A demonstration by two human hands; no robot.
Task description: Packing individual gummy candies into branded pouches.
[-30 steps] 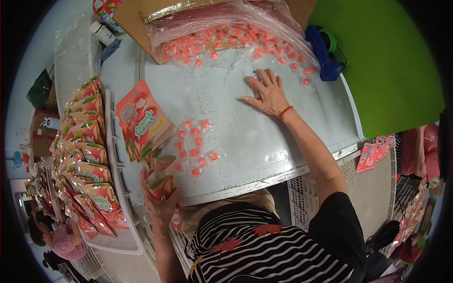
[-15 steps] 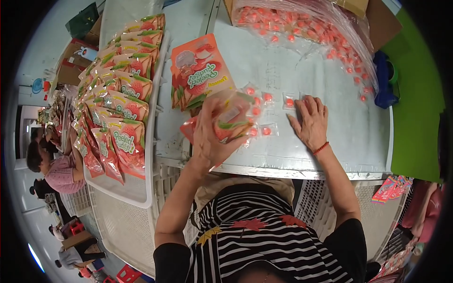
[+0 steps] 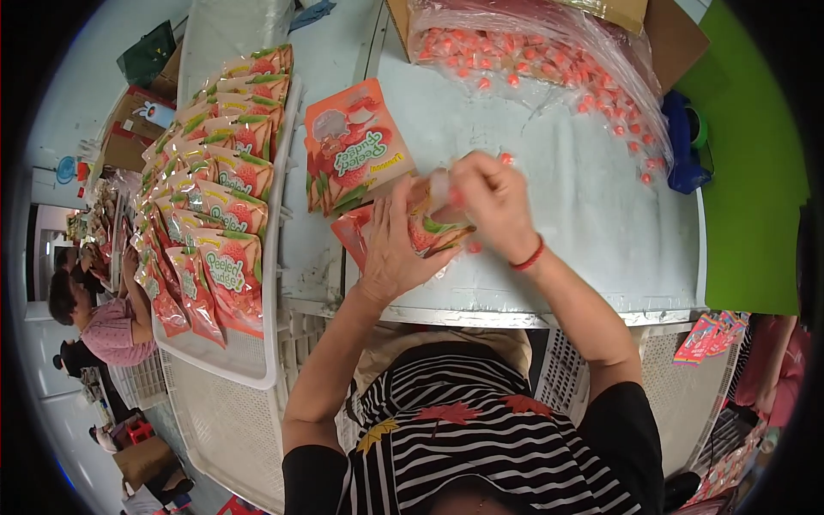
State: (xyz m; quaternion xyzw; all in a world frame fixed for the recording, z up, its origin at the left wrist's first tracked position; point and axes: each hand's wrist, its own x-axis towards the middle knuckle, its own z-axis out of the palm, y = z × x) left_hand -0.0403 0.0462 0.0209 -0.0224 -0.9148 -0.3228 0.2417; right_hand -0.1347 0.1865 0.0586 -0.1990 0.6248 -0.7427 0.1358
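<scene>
My left hand [image 3: 390, 257] grips a pink pouch [image 3: 429, 235] lying slanted at the table's near left, with fingers on top of it. At the pouch's mouth is my right hand [image 3: 502, 210], fingers pinched and somewhat blurred, with a small red wrapped candy [image 3: 457, 197] showing at the fingertips. Loose wrapped candies lie close by, one candy [image 3: 506, 159] just beyond the right hand and another [image 3: 474, 247] beside the pouch. Just beyond my left hand rests a stack of flat pouches [image 3: 359, 142]. The inside of the held pouch cannot be seen.
On the left, a white tray [image 3: 273, 335] holds rows of filled pouches [image 3: 227, 202]. At the far right, a carton with a clear plastic liner [image 3: 639, 64] spills red candies [image 3: 549, 64]. A blue tape dispenser [image 3: 685, 150] stands by the right edge. People work farther left.
My right hand has moved left from the tabletop to the pouch's mouth, with a candy in its fingers. The left hand stays on the pouch, now lower and flatter.
</scene>
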